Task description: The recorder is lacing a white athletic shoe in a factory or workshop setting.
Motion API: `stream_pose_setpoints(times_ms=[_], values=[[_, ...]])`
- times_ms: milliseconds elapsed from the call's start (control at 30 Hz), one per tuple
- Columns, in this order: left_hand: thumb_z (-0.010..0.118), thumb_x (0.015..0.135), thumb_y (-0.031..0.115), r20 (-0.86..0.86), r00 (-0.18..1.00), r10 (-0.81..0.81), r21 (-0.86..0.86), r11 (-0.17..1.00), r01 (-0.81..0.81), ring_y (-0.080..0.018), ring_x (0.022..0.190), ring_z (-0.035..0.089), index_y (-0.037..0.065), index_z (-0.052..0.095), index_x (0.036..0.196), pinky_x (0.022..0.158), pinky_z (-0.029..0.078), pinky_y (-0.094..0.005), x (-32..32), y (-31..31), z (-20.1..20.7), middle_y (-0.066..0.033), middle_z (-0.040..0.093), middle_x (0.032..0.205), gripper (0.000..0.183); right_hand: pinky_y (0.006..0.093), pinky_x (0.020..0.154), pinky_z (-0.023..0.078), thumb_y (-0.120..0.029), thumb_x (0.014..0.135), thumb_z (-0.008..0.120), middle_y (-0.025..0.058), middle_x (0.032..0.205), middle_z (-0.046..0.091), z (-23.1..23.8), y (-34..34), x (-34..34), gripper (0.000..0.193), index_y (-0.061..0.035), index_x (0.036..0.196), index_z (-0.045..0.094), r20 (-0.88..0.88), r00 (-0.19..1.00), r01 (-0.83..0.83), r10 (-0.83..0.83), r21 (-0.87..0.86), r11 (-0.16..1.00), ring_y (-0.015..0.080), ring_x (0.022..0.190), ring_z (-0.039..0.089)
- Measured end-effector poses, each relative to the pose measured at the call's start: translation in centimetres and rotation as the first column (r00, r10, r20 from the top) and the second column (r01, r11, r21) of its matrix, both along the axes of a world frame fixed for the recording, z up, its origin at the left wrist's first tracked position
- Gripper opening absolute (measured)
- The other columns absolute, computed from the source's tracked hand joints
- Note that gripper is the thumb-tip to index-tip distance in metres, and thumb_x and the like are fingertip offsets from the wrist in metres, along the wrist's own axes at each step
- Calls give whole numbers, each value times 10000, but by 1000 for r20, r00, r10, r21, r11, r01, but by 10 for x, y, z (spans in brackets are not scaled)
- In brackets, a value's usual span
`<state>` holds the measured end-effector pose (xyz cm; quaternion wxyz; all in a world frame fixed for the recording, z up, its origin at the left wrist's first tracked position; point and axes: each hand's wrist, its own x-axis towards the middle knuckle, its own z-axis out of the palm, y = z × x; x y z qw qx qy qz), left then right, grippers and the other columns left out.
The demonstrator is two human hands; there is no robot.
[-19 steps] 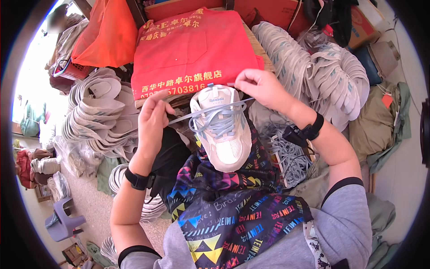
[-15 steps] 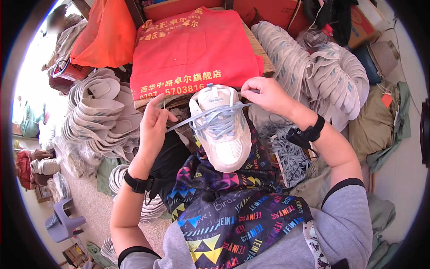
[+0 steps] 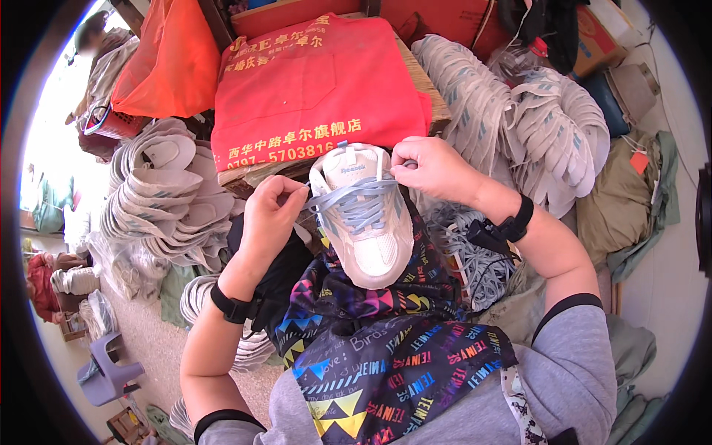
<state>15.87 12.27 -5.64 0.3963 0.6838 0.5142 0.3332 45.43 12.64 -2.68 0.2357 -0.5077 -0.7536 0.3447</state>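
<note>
A white and beige sneaker [image 3: 363, 222] with pale blue trim rests in front of me, toe toward my body, its heel end by the table edge. Light blue shoelaces [image 3: 361, 205] criss-cross its tongue [image 3: 356, 169]. On the shoe's left, my left hand [image 3: 273, 221] is closed, thumb and fingertips pinched where a lace runs out from the eyelets. At the right of the collar, my right hand [image 3: 437, 169] is closed in a pinch; the lace between those fingers is mostly hidden. A dark patterned apron [image 3: 386, 348] covers my lap under the shoe.
A red cloth [image 3: 319, 96] covers the wooden table [image 3: 430, 89] ahead. Stacked shoe uppers [image 3: 159, 193] stand at left, with more uppers [image 3: 560, 133] at right. Loose blue laces [image 3: 482, 259] fill a box beside my right arm. A purple stool [image 3: 110, 374] stands at far left.
My left hand has closed from spread fingers into a pinch and moved slightly right and down. The lace stretched across the shoe has drawn in. My right hand has shifted slightly left and down.
</note>
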Motion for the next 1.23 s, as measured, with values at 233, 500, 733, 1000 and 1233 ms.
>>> stream_pose_setpoints(times_ms=[233,500,733,1000,1233], values=[[629,807,92,-253,965,-63,102,991,91,-165,666,558,-20,615,802,612,443,-290,18,1,18,-88,579,722,113,383,641,472,-122,809,614,113,782,569,7,-2,-16,93,-32,806,592,289,956,-151,49,344,927,297,727,601],[650,780,72,-591,806,-44,417,838,352,-305,716,608,9,566,788,650,476,-392,29,11,35,-131,602,733,106,418,799,437,-95,771,666,71,858,557,26,20,-7,106,-62,829,583,540,802,-497,256,365,787,280,869,571],[718,758,39,-145,873,-466,-197,878,436,-186,612,569,13,581,947,598,454,-320,22,39,48,-52,557,653,234,404,811,448,-130,731,737,98,968,523,20,48,-1,237,-78,926,613,300,847,-507,438,215,834,295,944,563],[782,738,181,-237,811,-535,20,832,555,-204,769,532,70,681,854,689,447,-333,10,56,38,-76,512,842,190,348,928,402,-235,813,701,80,1049,546,2,53,3,169,-89,890,669,156,856,-491,492,-46,870,245,1086,493],[728,793,147,-210,946,-247,74,961,267,-166,731,511,23,682,806,665,420,-280,32,37,20,-46,506,792,133,347,951,397,-217,792,705,86,1074,564,-4,31,-22,157,-64,792,669,60,996,-68,64,60,996,238,1083,510]])
